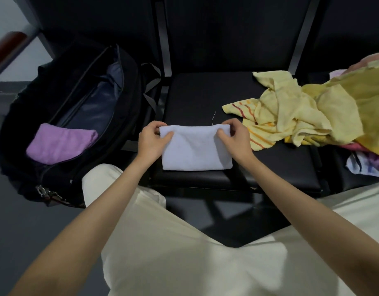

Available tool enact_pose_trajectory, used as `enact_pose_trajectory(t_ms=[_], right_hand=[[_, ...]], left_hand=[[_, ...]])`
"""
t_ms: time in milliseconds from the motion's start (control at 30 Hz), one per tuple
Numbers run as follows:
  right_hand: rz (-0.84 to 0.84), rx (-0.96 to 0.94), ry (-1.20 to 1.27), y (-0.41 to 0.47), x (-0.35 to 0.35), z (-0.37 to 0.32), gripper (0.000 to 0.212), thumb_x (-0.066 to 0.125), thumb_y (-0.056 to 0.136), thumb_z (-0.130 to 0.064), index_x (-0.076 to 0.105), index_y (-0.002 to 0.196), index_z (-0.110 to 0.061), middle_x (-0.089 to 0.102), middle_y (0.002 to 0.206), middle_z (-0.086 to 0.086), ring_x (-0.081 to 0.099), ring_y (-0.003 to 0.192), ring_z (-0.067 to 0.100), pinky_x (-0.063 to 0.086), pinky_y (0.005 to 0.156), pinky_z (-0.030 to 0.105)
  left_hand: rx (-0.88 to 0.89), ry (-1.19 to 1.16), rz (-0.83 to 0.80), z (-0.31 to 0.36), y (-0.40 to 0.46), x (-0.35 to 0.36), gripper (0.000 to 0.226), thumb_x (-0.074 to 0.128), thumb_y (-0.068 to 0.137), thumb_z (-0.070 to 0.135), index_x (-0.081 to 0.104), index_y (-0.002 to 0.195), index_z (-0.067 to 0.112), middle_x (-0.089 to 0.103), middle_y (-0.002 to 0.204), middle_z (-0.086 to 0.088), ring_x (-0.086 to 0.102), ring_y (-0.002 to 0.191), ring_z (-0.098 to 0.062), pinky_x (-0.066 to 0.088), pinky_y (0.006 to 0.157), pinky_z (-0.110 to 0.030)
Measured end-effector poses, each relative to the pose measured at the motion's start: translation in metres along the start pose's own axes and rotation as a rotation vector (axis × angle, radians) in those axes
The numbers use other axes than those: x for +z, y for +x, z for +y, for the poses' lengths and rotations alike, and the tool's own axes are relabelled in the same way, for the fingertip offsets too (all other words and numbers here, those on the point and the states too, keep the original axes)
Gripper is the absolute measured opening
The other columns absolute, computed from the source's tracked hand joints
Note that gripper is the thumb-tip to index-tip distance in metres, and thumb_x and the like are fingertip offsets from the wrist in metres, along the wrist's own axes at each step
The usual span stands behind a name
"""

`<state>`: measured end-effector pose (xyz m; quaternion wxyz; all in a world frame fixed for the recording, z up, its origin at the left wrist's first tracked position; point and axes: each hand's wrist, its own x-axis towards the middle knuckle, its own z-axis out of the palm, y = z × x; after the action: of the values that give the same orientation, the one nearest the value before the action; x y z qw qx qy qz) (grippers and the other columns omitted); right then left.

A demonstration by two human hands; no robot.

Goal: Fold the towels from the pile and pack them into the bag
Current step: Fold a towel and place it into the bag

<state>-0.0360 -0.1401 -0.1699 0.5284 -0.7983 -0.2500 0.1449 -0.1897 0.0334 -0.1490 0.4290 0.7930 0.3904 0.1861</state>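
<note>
A folded white towel (196,149) lies on the black seat (280,167) in front of me. My left hand (153,139) pinches its far left corner and my right hand (234,138) pinches its far right corner. A loose thread sticks up from the far edge. To the left stands an open black bag (62,97) with a folded purple towel (61,143) inside. On the right lies a pile of unfolded towels (308,112), mostly yellow, some with orange stripes.
Pink, purple and white cloths (366,163) show under the pile at the far right edge. The black seat backs (227,35) rise behind. My light trousers (184,253) fill the foreground. The bag's strap (151,86) hangs beside the seat.
</note>
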Motion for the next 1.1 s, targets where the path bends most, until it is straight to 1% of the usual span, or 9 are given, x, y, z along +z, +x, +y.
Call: enact_pose_trajectory(t_ms=[267, 333, 400, 433, 500, 600, 767, 967, 1100], right_hand=[[-0.037, 0.15, -0.414, 0.017, 0.017, 0.016, 0.046, 0.067, 0.083, -0.023, 0.048, 0.12, -0.003, 0.06, 0.111, 0.012, 0.059, 0.1, 0.027, 0.05, 0.083, 0.038], [-0.012, 0.131, -0.548, 0.008, 0.018, 0.017, 0.044, 0.068, 0.081, -0.025, 0.05, 0.114, -0.002, 0.058, 0.111, 0.013, 0.057, 0.101, 0.029, 0.049, 0.084, 0.039], [-0.019, 0.14, -0.655, -0.001, 0.02, 0.019, 0.041, 0.065, 0.084, -0.03, 0.051, 0.109, -0.001, 0.056, 0.11, 0.015, 0.054, 0.102, 0.03, 0.045, 0.084, 0.038], [-0.03, 0.158, -0.687, -0.004, 0.021, 0.019, 0.04, 0.063, 0.086, -0.033, 0.052, 0.106, 0.0, 0.055, 0.11, 0.016, 0.053, 0.102, 0.031, 0.043, 0.083, 0.038], [-0.051, 0.195, -0.714, -0.008, 0.023, 0.018, 0.039, 0.058, 0.089, -0.035, 0.054, 0.102, 0.001, 0.054, 0.109, 0.018, 0.052, 0.101, 0.033, 0.04, 0.082, 0.038], [-0.087, 0.21, -0.647, -0.007, 0.028, 0.014, 0.033, 0.056, 0.088, -0.028, 0.054, 0.1, 0.003, 0.055, 0.106, 0.02, 0.053, 0.097, 0.034, 0.041, 0.079, 0.039], [-0.198, 0.209, -0.375, -0.002, 0.035, -0.012, 0.033, 0.06, 0.087, -0.022, 0.044, 0.106, 0.0, 0.053, 0.092, 0.007, 0.057, 0.085, 0.026, 0.045, 0.068, 0.038], [-0.225, 0.018, -0.052, 0.022, 0.09, -0.097, 0.023, 0.062, 0.084, -0.012, 0.039, 0.086, -0.011, 0.043, 0.077, -0.007, 0.042, 0.063, 0.002, 0.036, 0.048, 0.009], [-0.323, -0.032, -0.016, 0.038, 0.154, -0.146, 0.02, 0.058, 0.086, -0.009, 0.039, 0.089, -0.009, 0.041, 0.075, -0.008, 0.04, 0.062, 0.003, 0.036, 0.047, 0.005]], left_hand=[[-0.308, -0.026, -0.069, -0.018, 0.011, 0.024, 0.07, 0.072, 0.083, 0.03, 0.039, 0.141, 0.008, 0.058, 0.126, -0.008, 0.058, 0.113, -0.023, 0.048, 0.092, -0.033], [-0.331, 0.09, -0.05, -0.026, 0.006, 0.025, 0.066, 0.074, 0.078, 0.041, 0.051, 0.13, 0.006, 0.061, 0.118, -0.007, 0.06, 0.109, -0.024, 0.05, 0.086, -0.035], [-0.383, 0.173, -0.055, -0.032, 0.002, 0.027, 0.054, 0.073, 0.072, 0.055, 0.064, 0.093, 0.006, 0.065, 0.097, -0.009, 0.064, 0.095, -0.027, 0.049, 0.07, -0.034], [-0.409, 0.206, -0.074, -0.033, 0.0, 0.029, 0.056, 0.072, 0.07, 0.06, 0.064, 0.082, 0.006, 0.065, 0.095, -0.012, 0.063, 0.094, -0.03, 0.048, 0.07, -0.036], [-0.445, 0.332, -0.105, -0.031, -0.002, 0.037, 0.064, 0.068, 0.072, 0.064, 0.065, 0.095, 0.004, 0.056, 0.119, -0.017, 0.051, 0.114, -0.034, 0.044, 0.091, -0.043], [-0.437, 0.479, -0.118, -0.021, -0.002, 0.044, 0.063, 0.062, 0.082, 0.059, 0.059, 0.114, 0.005, 0.039, 0.137, -0.017, 0.036, 0.128, -0.035, 0.033, 0.105, -0.043], [-0.404, 0.366, -0.114, -0.019, 0.012, 0.019, 0.059, 0.055, 0.089, 0.055, 0.056, 0.121, 0.005, 0.05, 0.133, -0.015, 0.046, 0.123, -0.034, 0.035, 0.104, -0.044], [-0.197, 0.241, 0.148, -0.016, 0.049, -0.094, 0.054, 0.06, 0.09, 0.044, 0.053, 0.118, -0.002, 0.058, 0.123, -0.019, 0.054, 0.113, -0.034, 0.038, 0.082, -0.032], [-0.191, 0.319, 0.224, -0.046, 0.063, -0.167, 0.055, 0.055, 0.093, 0.045, 0.051, 0.117, -0.004, 0.058, 0.122, -0.021, 0.053, 0.112, -0.036, 0.037, 0.084, -0.035]])
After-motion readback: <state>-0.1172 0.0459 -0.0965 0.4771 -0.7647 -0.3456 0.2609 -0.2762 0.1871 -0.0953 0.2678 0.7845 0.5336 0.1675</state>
